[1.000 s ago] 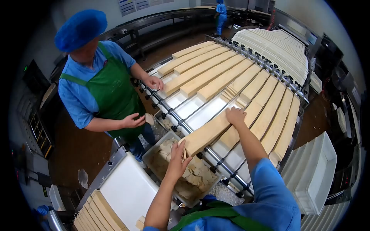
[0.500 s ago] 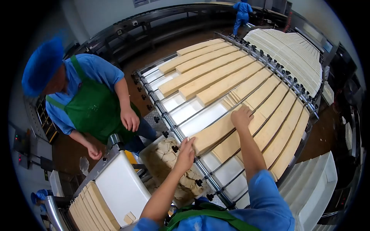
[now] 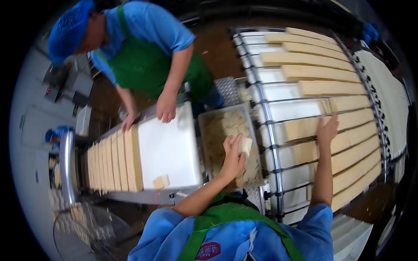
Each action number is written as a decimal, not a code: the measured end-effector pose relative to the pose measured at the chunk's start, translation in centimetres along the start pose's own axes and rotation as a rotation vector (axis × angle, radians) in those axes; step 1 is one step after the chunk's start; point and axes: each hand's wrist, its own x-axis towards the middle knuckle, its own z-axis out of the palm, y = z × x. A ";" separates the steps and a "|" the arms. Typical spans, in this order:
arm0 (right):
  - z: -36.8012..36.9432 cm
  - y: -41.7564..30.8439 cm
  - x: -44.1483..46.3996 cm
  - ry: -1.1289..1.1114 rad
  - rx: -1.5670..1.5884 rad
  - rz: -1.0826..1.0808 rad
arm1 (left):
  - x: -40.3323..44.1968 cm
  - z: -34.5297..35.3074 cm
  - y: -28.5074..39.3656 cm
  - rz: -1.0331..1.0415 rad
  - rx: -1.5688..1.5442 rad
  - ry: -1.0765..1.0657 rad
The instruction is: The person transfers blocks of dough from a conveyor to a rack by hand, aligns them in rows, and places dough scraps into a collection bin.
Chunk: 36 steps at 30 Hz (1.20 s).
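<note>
My left hand grips a pale dough-like end piece between thumb and fingers, above a bin of similar flat scraps. On the slatted rack to the right, my right hand rests among long pale slabs. Its fingers look stretched out and apart, touching the top of a slab whose near end lies toward the rack's metal edge bar. Cross rods run between the rows of slabs. Some motion blur softens the right fingertips.
A co-worker in a green apron stands at the left, one hand on the slabs lined up on a white conveyor. A small offcut lies on that belt. White trays stand at the lower right.
My left hand has left the slab's end and moved over the bin, now with a piece in it. The view has turned left. The co-worker's hands have moved over the conveyor.
</note>
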 end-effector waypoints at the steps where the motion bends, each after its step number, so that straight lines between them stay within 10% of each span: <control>1: -0.2 -0.5 -0.2 0.084 0.102 -0.063 | -0.7 -1.0 -0.8 -0.034 0.008 0.034; 5: -6.2 -7.7 -2.6 0.307 0.558 -0.119 | -5.5 -5.9 -4.8 -0.018 0.337 0.282; 10: -9.0 -13.5 -5.2 0.646 0.726 -0.147 | -12.0 -11.3 -6.8 -0.137 -0.001 0.556; 19: -6.6 -24.9 -24.2 -1.658 0.277 -0.880 | -21.4 -22.8 -12.2 -0.286 0.157 1.155; 27: -9.2 -36.4 -33.9 -2.018 0.331 -0.898 | -27.0 -37.8 -20.5 -0.686 0.516 1.227; 36: -4.2 -50.9 -41.3 -1.580 0.693 -0.958 | -22.1 -41.5 -17.9 -1.035 0.539 0.948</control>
